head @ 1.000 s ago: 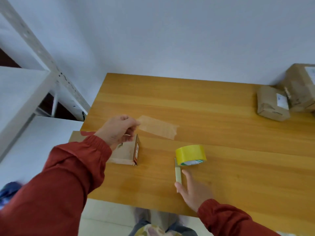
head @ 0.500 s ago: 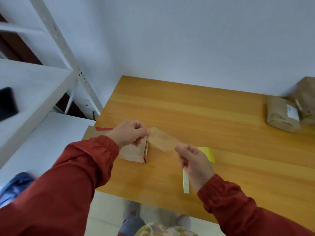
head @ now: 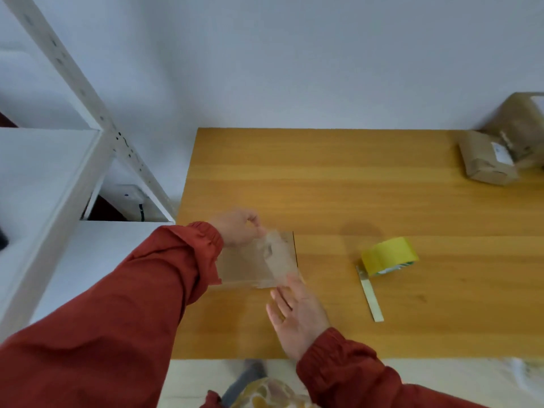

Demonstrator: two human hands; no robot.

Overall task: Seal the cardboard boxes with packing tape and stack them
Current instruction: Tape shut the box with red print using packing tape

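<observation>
A small flat cardboard box (head: 247, 265) lies near the table's left edge. A translucent strip of tape (head: 276, 259) runs across the box's right part. My left hand (head: 238, 228) pinches the strip's far end at the box's back edge. My right hand (head: 297, 313) is flat, fingers apart, with its fingertips pressing the strip's near end at the box's front right corner. The yellow tape roll (head: 388, 259) lies on the table to the right, apart from both hands.
A pale flat strip-like tool (head: 369, 294) lies just in front of the roll. Two taped brown boxes (head: 485, 160) sit at the table's far right. White metal shelving (head: 59, 160) stands to the left. The wooden table (head: 353, 187) ends near my body.
The strip, held in the air between both hands, has come down onto the box. My right hand has opened and lies flat at the box's near corner.
</observation>
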